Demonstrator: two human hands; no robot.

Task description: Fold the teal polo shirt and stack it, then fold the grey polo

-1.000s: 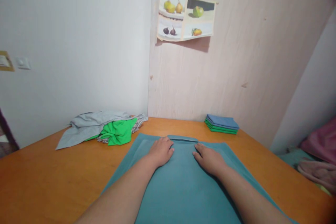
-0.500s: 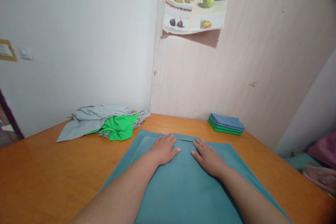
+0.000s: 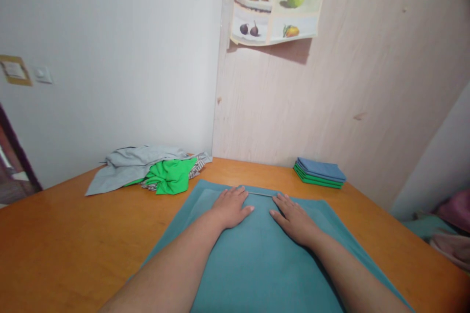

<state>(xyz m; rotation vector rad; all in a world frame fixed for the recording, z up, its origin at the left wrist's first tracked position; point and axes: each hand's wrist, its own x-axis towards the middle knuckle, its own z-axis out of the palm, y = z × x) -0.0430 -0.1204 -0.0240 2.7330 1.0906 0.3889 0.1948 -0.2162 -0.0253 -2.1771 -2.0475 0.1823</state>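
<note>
Clock reference: centre of the cloth [image 3: 253,264], person at 6 o'clock. The cloth lies flat on the surface [image 3: 73,239], squared to the person, presumably for equal reach from each arm. Left hand [image 3: 230,208]: 11 o'clock, palm down on the cloth, grip spread, thumb out, pinching nothing. Right hand [image 3: 293,220]: 1 o'clock, same posture. This paired, flat contact likely holds the fabric smooth near its far edge. Crumpled pile [image 3: 171,176]: beyond 10 o'clock. Folded stack [image 3: 320,171]: beyond 1 o'clock. Both sit apart from the cloth, probably separating loose from folded fabric.
</note>
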